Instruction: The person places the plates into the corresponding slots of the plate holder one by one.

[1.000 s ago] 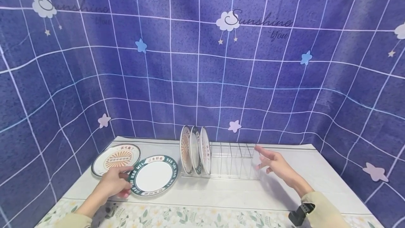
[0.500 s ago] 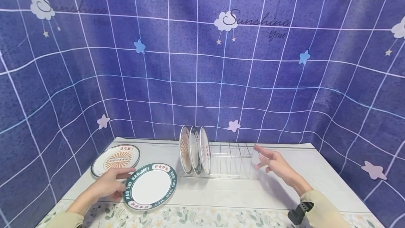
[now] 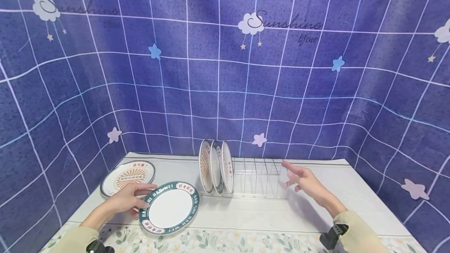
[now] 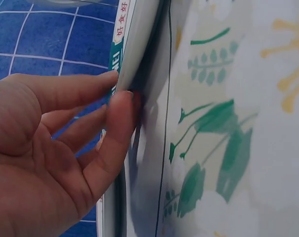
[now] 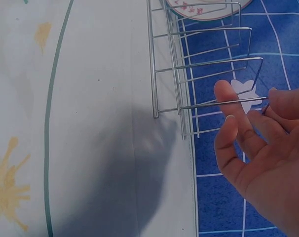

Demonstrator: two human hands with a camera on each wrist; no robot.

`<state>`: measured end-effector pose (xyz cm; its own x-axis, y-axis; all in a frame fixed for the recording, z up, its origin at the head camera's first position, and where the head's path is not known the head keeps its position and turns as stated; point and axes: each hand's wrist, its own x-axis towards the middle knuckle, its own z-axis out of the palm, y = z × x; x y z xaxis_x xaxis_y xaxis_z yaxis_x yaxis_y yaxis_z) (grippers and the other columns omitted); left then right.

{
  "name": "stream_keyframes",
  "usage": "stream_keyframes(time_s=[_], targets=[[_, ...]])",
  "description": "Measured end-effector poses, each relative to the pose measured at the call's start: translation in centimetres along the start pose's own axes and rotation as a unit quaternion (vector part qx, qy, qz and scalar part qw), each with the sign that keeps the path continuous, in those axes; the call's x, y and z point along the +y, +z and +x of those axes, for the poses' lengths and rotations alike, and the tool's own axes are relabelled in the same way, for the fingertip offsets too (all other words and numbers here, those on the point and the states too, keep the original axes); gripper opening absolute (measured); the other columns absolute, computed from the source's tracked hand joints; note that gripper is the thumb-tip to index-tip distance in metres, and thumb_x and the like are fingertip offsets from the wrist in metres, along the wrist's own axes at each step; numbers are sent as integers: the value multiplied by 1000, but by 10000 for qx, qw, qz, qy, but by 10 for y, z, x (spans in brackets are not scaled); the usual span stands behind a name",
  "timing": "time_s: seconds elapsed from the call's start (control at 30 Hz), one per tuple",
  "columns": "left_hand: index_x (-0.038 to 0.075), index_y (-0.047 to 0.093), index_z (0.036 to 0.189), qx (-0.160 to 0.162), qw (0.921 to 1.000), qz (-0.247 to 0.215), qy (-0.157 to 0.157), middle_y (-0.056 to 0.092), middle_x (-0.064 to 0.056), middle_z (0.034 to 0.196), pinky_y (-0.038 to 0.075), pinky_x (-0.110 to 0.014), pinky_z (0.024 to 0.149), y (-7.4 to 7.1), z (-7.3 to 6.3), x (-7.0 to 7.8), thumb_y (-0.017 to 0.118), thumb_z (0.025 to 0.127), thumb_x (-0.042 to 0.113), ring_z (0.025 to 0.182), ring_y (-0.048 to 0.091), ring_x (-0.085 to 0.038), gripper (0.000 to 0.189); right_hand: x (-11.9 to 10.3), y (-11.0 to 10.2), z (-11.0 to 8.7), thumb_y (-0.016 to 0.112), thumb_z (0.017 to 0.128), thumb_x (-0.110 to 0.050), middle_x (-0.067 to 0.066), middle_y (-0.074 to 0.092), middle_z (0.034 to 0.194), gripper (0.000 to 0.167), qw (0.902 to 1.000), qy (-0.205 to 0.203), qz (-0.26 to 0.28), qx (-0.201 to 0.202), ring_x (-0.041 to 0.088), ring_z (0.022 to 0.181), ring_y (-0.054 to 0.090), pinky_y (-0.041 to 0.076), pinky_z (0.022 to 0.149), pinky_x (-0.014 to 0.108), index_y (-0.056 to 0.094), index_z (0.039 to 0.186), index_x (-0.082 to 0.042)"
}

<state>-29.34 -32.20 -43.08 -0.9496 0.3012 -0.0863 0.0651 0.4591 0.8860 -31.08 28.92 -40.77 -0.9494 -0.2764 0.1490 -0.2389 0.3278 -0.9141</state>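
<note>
My left hand [image 3: 124,200] pinches the left rim of a white plate [image 3: 170,208] with a green lettered border, thumb and fingers on its edge. In the left wrist view the plate [image 4: 119,37] appears edge-on, raised a little above the cloth. At the right end of a wire dish rack [image 3: 260,173], my right hand [image 3: 307,184] grips the end wire. The right wrist view shows that thumb on the wire of the rack [image 5: 153,74] with fingers curled around it. Upright in the rack's left part stand a sunburst plate [image 3: 205,167], a green-edged plate [image 3: 215,169] and another white plate [image 3: 228,169].
Flat at the left lies a plate [image 3: 130,177] with an orange sunburst, partly behind my left hand. A floral cloth strip [image 3: 218,241] runs along the front of the white table [image 3: 253,216]. Blue grid-patterned curtain [image 3: 232,104] surrounds the back and sides.
The green-bordered plate has come nearer the front edge with my left hand and turned, its upper label shifting rightward. My right hand has stayed on the rack.
</note>
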Motion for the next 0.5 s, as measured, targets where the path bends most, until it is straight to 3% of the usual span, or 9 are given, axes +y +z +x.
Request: stream_keyframes(time_s=[0.3,0.5], targets=[[-6,52,150,172,9993,300,-149,63,-32,134,53,-26,51,-2,-1,6,80,80,0,60,58,-17,75,-3,1,0,52,111,-17,21,36,165,56,10000,-4,-39,-8,37,97,73,58,70,33,36,161,0],[-8,42,155,-201,9997,-114,-15,69,-23,117,50,-23,54,-5,-4,11,76,83,-1,66,55,-15,80,-1,0,0,52,110,-16,20,33,166,57,10000,13,-50,-34,35,96,73,58,71,35,34,162,-1]])
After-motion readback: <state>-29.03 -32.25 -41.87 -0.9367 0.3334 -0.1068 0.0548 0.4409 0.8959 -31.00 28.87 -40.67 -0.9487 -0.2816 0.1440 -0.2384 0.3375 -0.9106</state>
